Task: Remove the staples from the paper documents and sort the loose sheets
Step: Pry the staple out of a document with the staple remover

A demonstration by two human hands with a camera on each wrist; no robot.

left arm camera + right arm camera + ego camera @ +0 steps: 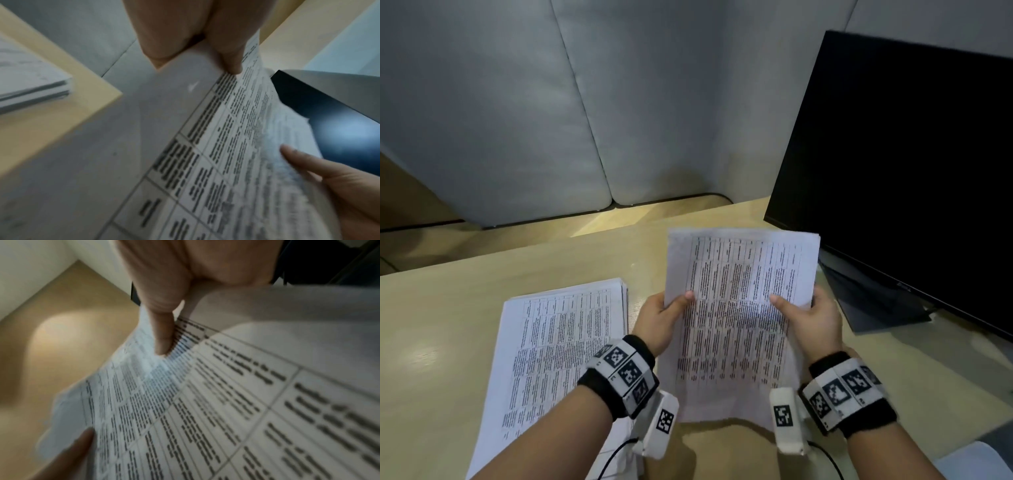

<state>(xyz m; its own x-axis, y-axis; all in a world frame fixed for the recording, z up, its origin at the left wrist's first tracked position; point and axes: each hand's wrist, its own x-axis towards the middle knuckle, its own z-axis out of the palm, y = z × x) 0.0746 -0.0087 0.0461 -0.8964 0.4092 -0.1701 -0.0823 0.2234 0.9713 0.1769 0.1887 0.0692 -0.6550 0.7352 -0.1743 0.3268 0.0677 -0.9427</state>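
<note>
A printed document (pixel 736 318) with table text is held upright above the desk between both hands. My left hand (pixel 664 317) pinches its left edge, thumb on the front. My right hand (pixel 808 318) pinches its right edge the same way. The left wrist view shows the left thumb (pixel 226 53) on the document (pixel 216 162), with the right thumb (pixel 304 160) further along. The right wrist view shows the right thumb (pixel 162 331) pressed on the printed page (pixel 205 410). No staple is visible. A thick stack of printed sheets (pixel 554 346) lies flat on the desk to the left.
A black monitor (pixel 900 171) on its stand (pixel 876 301) rises at the right, close to the held document. Grey padded partition panels (pixel 551 102) close off the back. The light wooden desk (pixel 431 325) stretches left of the stack.
</note>
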